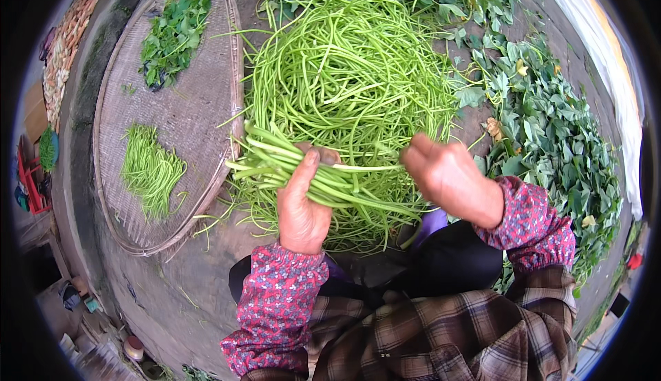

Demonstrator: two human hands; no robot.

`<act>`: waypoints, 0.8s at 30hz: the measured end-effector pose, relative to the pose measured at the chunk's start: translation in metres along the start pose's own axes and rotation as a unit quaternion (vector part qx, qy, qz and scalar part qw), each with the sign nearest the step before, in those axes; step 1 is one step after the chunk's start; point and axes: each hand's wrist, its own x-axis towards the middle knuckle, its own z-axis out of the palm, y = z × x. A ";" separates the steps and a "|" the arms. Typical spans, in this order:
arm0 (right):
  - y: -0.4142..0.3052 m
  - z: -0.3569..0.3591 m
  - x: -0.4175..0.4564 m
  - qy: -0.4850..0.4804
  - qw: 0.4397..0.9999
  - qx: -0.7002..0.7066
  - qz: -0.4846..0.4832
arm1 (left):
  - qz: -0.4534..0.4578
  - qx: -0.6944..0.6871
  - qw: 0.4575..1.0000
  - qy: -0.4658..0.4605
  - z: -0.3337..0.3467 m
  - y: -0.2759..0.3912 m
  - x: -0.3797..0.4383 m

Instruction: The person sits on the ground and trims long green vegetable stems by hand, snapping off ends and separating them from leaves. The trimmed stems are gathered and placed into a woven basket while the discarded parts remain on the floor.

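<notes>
My left hand [304, 200] is closed around a bundle of thick green leaf stems [273, 161], its thumb lying over them. To its right, my right hand [449, 177] has its fingers curled at the end of a pale stem [369, 167] that runs out of the bundle; the fingertips are slightly blurred. Beneath and beyond both hands spreads a large tangled pile of thin green stems [351, 76] on the ground. Both forearms wear flowered sleeve covers.
A shallow woven bamboo tray [235, 71] at the left holds a leafy bunch [175, 40] and a small pile of stems [150, 169]. Heaps of green leaves [557, 138] lie at the right and top. White sheeting [604, 55] runs along the right edge.
</notes>
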 end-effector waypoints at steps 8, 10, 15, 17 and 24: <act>0.096 -0.024 0.015 -0.012 0.917 0.345 0.199 | -0.070 0.010 0.998 -0.002 -0.005 0.004 -0.001; 0.081 -0.020 0.026 -0.069 0.895 0.413 0.150 | -0.094 -0.020 0.995 -0.024 -0.006 0.005 -0.001; 0.054 0.016 0.045 -0.058 0.910 0.401 -0.089 | -0.116 -0.014 0.992 -0.038 0.003 0.001 0.000; 0.038 0.029 0.052 -0.085 0.895 0.414 -0.139 | -0.121 -0.039 0.991 -0.051 -0.001 0.002 0.000; 0.049 -0.006 0.045 0.010 0.959 0.271 -0.080 | -0.064 0.026 0.998 -0.012 0.000 0.007 0.000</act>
